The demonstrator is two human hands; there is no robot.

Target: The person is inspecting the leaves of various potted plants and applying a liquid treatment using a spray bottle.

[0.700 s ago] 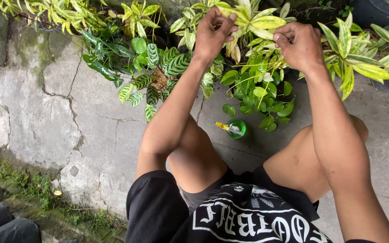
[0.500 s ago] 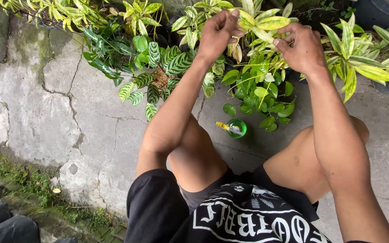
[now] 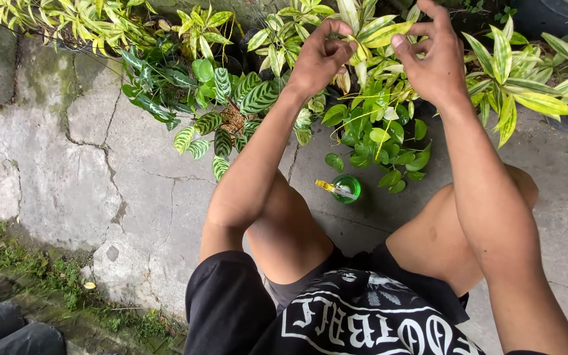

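The top edge crops the right hand at its fingertips, and the variegated plant as well. Whatever the left hand pinches is hidden by its fingers. Foliage covers the pots. The green spray bottle shows only from above.

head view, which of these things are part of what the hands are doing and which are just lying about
In hand:
left hand, pinching a leaf
right hand, fingers spread beside it
yellow-green striped plant

Lying about:
green spray bottle on the concrete
dark striped-leaf plant
small green-leaved plant
grass strip
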